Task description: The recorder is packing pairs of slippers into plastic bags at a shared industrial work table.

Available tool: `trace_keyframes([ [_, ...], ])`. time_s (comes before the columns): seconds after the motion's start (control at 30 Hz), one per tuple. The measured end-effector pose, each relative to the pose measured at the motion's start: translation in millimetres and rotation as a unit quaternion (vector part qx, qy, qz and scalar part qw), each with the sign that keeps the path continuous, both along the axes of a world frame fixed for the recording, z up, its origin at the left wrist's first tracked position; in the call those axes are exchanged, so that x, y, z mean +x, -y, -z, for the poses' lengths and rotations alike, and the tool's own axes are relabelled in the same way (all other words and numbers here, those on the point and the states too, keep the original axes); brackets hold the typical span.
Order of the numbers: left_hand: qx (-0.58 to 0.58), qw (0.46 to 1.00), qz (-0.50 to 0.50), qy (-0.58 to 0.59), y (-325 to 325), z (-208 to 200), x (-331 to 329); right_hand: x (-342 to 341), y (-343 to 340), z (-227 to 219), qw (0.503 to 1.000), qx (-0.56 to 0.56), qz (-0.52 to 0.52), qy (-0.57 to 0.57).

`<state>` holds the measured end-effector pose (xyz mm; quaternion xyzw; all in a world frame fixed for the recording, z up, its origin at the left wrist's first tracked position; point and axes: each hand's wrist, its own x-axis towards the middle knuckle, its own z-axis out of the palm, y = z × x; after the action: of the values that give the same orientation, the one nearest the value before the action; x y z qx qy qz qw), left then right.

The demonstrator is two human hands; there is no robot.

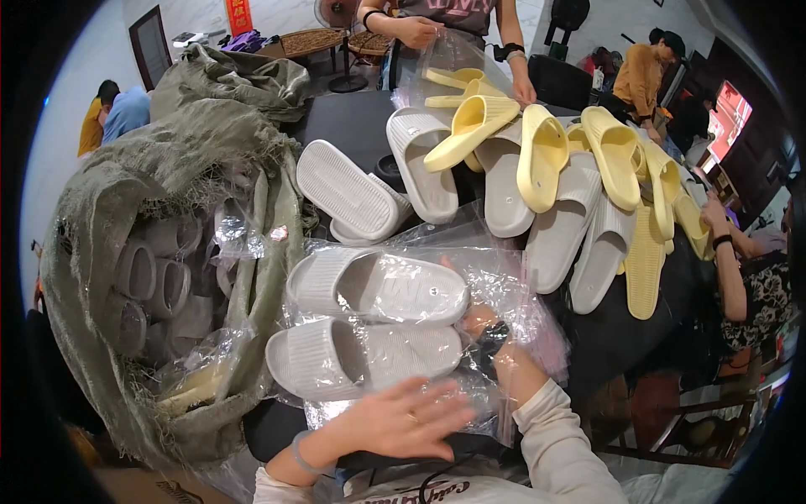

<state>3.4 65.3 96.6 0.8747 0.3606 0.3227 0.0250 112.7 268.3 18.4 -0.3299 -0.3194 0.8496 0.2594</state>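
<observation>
Two pale grey slide slippers lie side by side in front of me, the far slipper (403, 290) and the near slipper (395, 349), toes to the left. Clear plastic bags (525, 311) spread around and beneath them. My left hand (411, 416), fingers apart and slightly blurred, hovers at the near slipper's edge with nothing in it. At the heel ends is my right hand (480, 321), a dark band on its wrist. Plastic and the slippers partly cover its fingers, so its grip is hidden.
A green woven sack (84, 277) of bagged slippers stands at left. Grey slippers (357, 191) and yellow slippers (541, 155) are piled on the dark table (336, 118). Opposite, a person's hands (420, 32) hold a clear bag; another person's arm (726, 252) reaches in at right.
</observation>
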Motion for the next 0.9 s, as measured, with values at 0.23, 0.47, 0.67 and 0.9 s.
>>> trace_keyframes([
  [0.23,-0.087,0.825,-0.524,0.194,-21.8,28.4,-97.6,4.3,-7.2,-11.0,0.992,-0.119,0.029,-0.037],
  [0.47,-0.173,0.781,-0.588,0.122,-24.7,58.8,-128.8,7.2,-18.3,5.2,0.997,-0.027,-0.037,-0.056],
  [0.67,-0.253,0.734,-0.602,0.187,-17.4,64.9,-150.9,11.5,-26.2,14.1,0.996,0.011,-0.037,-0.08],
  [0.9,-0.308,0.7,-0.529,0.368,-18.0,33.9,-130.5,24.9,-34.5,21.9,0.985,0.107,-0.041,-0.127],
])
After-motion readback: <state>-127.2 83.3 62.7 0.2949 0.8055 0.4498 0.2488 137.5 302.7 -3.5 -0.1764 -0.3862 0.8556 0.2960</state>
